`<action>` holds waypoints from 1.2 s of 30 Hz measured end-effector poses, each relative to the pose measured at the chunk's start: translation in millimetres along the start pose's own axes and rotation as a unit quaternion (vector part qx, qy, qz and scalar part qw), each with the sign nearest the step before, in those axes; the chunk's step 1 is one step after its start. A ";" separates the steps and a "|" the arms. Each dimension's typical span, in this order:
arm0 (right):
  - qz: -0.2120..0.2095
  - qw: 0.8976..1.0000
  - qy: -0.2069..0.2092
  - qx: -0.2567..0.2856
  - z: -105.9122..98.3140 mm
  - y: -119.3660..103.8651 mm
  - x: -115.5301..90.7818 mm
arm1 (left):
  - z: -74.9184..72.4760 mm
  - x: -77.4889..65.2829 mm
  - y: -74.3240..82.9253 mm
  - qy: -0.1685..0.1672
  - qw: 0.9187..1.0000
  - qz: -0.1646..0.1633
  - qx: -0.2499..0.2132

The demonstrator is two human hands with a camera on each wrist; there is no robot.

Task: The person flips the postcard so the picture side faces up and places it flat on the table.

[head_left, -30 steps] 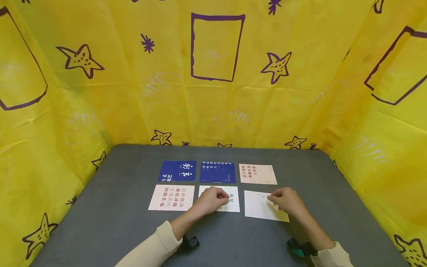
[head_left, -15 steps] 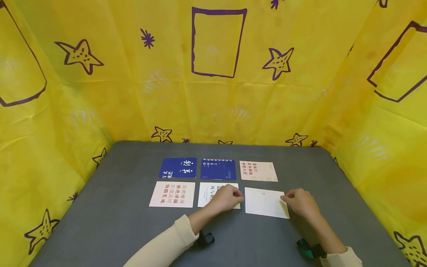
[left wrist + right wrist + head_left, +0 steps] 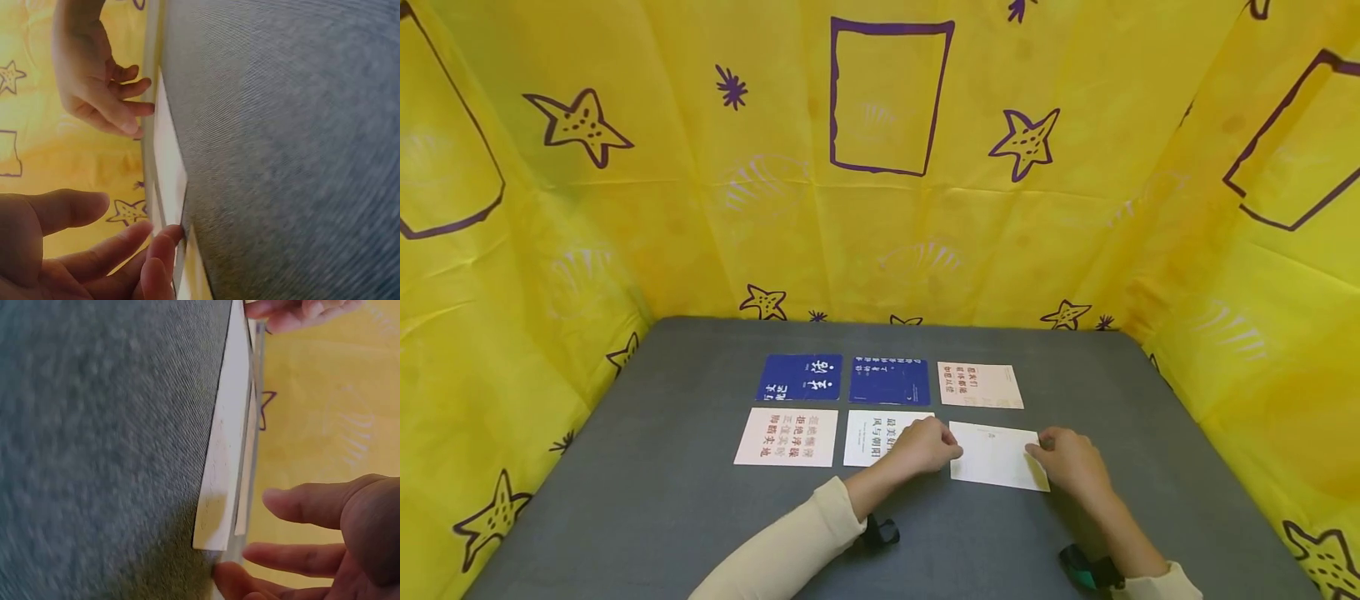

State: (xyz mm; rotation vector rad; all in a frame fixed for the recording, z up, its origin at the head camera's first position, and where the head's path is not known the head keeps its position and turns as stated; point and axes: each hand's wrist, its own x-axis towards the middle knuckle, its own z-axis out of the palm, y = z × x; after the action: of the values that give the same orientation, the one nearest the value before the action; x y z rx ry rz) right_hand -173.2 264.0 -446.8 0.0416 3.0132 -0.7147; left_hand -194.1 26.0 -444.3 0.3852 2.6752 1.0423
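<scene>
A white postcard (image 3: 996,458) with faint print lies flat at the right end of the near row, between my two hands. My left hand (image 3: 922,446) is at its left edge and covers part of the neighbouring white card (image 3: 867,437) with dark characters. In the left wrist view, the thumb of my left hand (image 3: 94,256) stands apart from the fingers, with the fingertips low by the cards. My right hand (image 3: 1071,462) is at the postcard's right edge. The right wrist view shows my right hand (image 3: 325,537) with thumb and fingers spread, nothing between them.
Left in the near row lies a pink card (image 3: 786,437) with characters. Behind it are two blue cards (image 3: 799,377) (image 3: 890,382) and a pale pink card (image 3: 981,385). All rest on a grey table (image 3: 715,525). Yellow patterned cloth (image 3: 887,217) surrounds the table.
My left hand has moved right, off the middle white card's centre to the gap beside the white postcard. My right hand has shifted from over that postcard to its right edge. The cards stay put.
</scene>
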 end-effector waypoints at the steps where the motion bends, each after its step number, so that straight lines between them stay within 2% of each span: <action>1: 0.001 1.000 0.005 0.001 0.8 -0.6 -0.5 | 0.5 -0.1 0.0 0.001 1.000 -0.003 -0.001; 9: 0.005 0.999 0.031 0.021 5.1 -0.4 -0.8 | 4.2 0.0 -0.3 0.002 0.999 -0.012 -0.034; 13: 0.022 0.997 0.026 0.075 6.9 5.1 2.2 | 4.6 0.0 -0.7 0.000 0.999 -0.009 -0.048; 20: 0.066 0.983 0.005 0.169 6.2 12.3 4.8 | 3.8 -0.1 -1.9 -0.004 0.997 -0.012 -0.081; 27: 0.089 0.975 0.002 0.204 6.4 13.9 3.6 | 4.9 0.3 -5.0 -0.018 0.981 -0.048 -0.189; 33: 0.104 0.970 -0.003 0.220 7.4 17.1 3.1 | 6.0 0.2 -5.6 -0.033 0.972 -0.063 -0.222; 36: 0.110 0.967 -0.004 0.229 8.5 18.2 3.1 | 4.9 0.0 -5.5 -0.045 0.965 -0.072 -0.250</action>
State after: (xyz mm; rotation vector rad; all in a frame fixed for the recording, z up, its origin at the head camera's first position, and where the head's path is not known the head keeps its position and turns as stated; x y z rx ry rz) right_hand -175.4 276.5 -462.7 0.3786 2.7024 -1.3518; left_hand -193.3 25.2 -451.6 0.1298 2.2117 1.5467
